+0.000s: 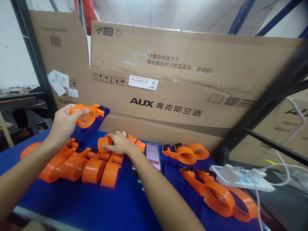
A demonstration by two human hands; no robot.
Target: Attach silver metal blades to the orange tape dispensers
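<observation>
Big AUX cardboard boxes [168, 96] as backdrop, blue tabletop [96, 205] in front, dark metal rack post [30, 48] at L, white wall [12, 48] behind, white ceiling tiles [156, 12], blue beams [239, 16] top R.

Not much to go on here tbh: left hand [63, 123] and right hand [117, 143] are both bare, and so are the fingers [79, 111]. The left forearm [26, 170] and right forearm [158, 189] are bare and slim all the way to the frame edge. Nails look short, but it's a bit blurry. Whatever's worn higher up is out of shot.
</observation>
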